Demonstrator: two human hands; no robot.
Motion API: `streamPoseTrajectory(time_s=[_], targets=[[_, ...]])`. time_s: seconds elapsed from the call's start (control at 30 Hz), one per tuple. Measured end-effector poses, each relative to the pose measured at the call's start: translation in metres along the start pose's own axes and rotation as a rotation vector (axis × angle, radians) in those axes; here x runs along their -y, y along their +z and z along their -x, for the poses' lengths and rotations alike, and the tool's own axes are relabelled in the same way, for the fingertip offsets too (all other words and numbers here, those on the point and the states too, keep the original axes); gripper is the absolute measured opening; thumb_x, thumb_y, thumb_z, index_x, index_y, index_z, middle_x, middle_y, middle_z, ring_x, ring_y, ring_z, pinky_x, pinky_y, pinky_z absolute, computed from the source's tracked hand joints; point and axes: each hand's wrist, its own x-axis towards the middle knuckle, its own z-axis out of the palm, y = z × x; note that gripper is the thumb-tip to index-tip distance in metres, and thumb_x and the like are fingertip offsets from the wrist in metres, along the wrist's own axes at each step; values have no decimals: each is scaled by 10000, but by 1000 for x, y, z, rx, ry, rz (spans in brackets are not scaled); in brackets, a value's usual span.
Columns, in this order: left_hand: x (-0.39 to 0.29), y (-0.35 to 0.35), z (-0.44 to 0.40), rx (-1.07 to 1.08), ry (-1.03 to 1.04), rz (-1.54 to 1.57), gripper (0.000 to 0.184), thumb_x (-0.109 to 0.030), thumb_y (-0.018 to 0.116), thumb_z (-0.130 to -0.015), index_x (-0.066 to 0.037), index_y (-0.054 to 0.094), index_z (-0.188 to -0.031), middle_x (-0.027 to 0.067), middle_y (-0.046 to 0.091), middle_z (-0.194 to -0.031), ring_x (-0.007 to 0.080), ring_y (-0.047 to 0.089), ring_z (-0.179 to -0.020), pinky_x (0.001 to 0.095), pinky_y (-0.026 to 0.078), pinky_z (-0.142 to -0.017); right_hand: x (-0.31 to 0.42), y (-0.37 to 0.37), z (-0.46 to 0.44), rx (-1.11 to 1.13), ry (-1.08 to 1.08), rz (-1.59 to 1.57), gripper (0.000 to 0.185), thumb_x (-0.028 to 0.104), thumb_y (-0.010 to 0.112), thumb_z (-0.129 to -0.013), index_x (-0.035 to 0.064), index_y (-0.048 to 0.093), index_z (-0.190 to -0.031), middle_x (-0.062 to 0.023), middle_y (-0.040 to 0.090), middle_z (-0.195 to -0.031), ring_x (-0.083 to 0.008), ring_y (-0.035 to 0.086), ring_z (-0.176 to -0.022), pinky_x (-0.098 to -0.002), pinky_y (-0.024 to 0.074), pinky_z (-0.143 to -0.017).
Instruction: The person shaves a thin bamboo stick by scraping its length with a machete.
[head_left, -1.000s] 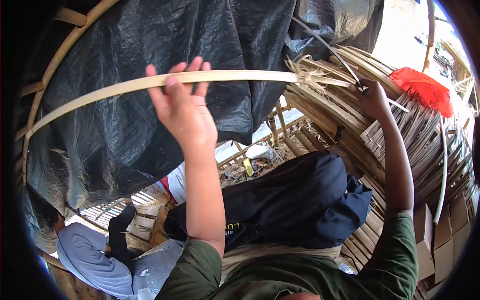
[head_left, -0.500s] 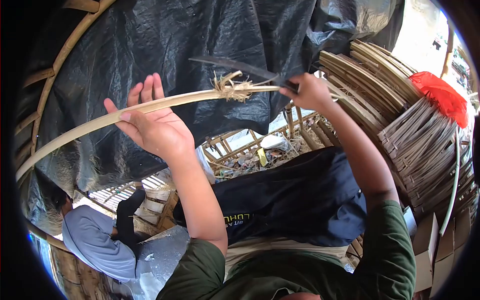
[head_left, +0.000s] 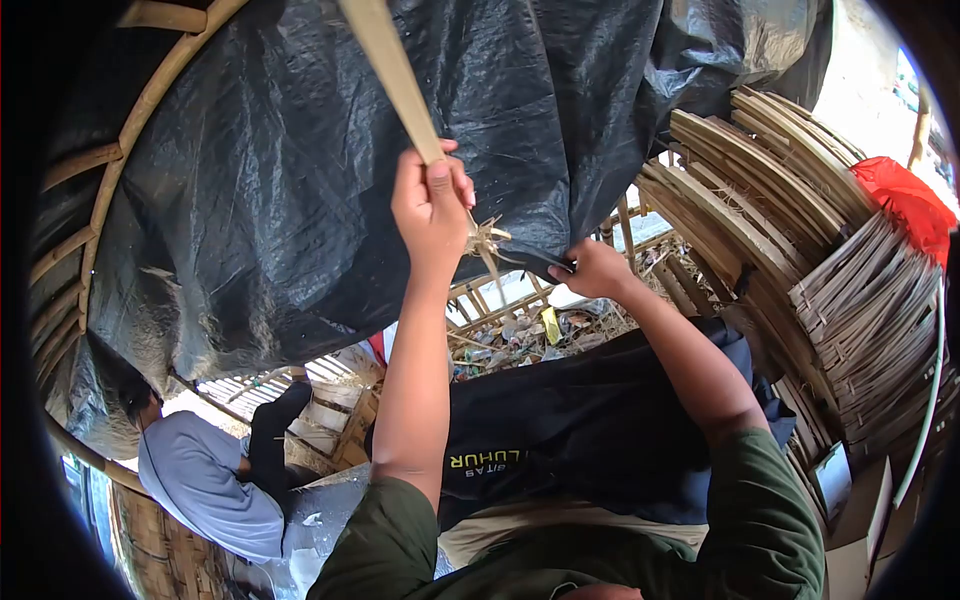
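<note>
"What do we have nearest?"

"A dark cloth (head_left: 600,420) with yellow lettering across the lap, then folded cardboard (head_left: 862,525) beside the right sleeve; we cannot tell whether anything is inside."

"And the hands?"

"The left hand (head_left: 432,205) has its fingers closed round a pale bamboo strip (head_left: 395,75), above and beyond the cloth. The right hand (head_left: 597,270) is wrapped about the handle of a knife (head_left: 530,261)."

"How does the strip lie?"

"Its long axis runs steeply. The broad upper part leans left to the top edge of our view; below the fist it slants down and slightly right, past frayed shavings (head_left: 485,240). The blade is close by them, but we cannot tell if it touches."

"Farther off?"

"On the right, red plastic (head_left: 905,205) lies over bundled thin strips (head_left: 860,310); we cannot see whether it wraps anything else. Behind the bamboo strip hangs a black tarp (head_left: 300,150)."
</note>
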Motion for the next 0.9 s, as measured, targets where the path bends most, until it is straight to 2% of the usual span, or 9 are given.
streamPoseTrajectory(time_s=[0.07, 0.17, 0.23, 0.3, 0.43, 0.53, 0.67, 0.8, 0.9], targets=[[28, 16, -1, 67, -37, -88, 223, -224, 491, -1064, -20, 579, -1078, 2, 528, -716, 64, 504, -590, 224, 419, -542, -34, 4, -2, -120, -21, -119, 438, 454, 708, -853, 37, 762, -974, -189, 720, -814, -330, 718, -785, -418, 548, -742], [55, 45, -1, 187, -137, -224, 221, -195, 498, -1061, -38, 648, -1100, -21, 555, -727, 42, 505, -617, 212, 417, -565, -54, -18, 5, -127, 211, -497, 453, 423, 731, -869, -23, 750, -949, -150, 686, -702, -234, 665, -600, -371, 520, -619], [71, 66, 2, 270, -133, -289, 235, -206, 503, -1060, -52, 671, -1116, -30, 560, -715, 39, 508, -608, 215, 412, -556, -60, -28, 8, -234, 246, -866, 456, 418, 726, -913, -38, 706, -905, -23, 543, -543, -115, 493, -425, -291, 376, -421], [88, 85, 6, 337, -122, -332, 235, -212, 541, -1041, -37, 675, -1124, 6, 553, -670, 64, 523, -588, 242, 427, -550, -66, -43, 10, -242, 208, -1218, 484, 466, 705, -922, -16, 678, -905, 21, 454, -508, -87, 418, -385, -277, 309, -375], [113, 118, 13, 422, -75, -455, 248, -172, 579, -1009, -2, 662, -1171, 106, 643, -724, 178, 617, -614, 314, 496, -599, -73, -53, 11, -419, 166, -1663, 698, 639, 616, -908, -38, 629, -1078, 40, 336, -513, -103, 373, -400, -306, 351, -412], [123, 139, 23, 500, -107, -479, 276, -135, 609, -978, -5, 659, -1216, 158, 726, -870, 227, 687, -705, 348, 535, -665, -79, -67, 9, -577, 238, -1698, 708, 627, 656, -887, -24, 621, -1161, 51, 283, -548, -98, 332, -443, -291, 337, -461], [128, 157, 51, 701, -104, -520, 263, -109, 605, -959, -46, 669, -1206, 256, 662, -874, 446, 643, -806, 437, 510, -687, -102, -75, 7, -618, 285, -1731, 710, 614, 649, -900, -21, 616, -1215, 68, 223, -573, -74, 290, -465, -271, 323, -480], [142, 154, 80, 805, -218, -486, 186, -129, 553, -975, -19, 678, -1058, 251, 644, -756, 465, 643, -787, 514, 493, -689, -109, -76, 4, -699, 434, -1634, 447, 420, 709, -926, 3, 647, -1075, 60, 264, -558, -100, 306, -463, -289, 316, -482], [151, 138, 104, 852, -456, -538, 250, -125, 530, -993, -48, 660, -1192, 234, 653, -775, 307, 649, -701, 415, 495, -683, -116, -68, -2, -726, 501, -1592, 325, 321, 699, -944, 3, 654, -994, 48, 293, -550, -124, 322, -462, -308, 328, -485]])
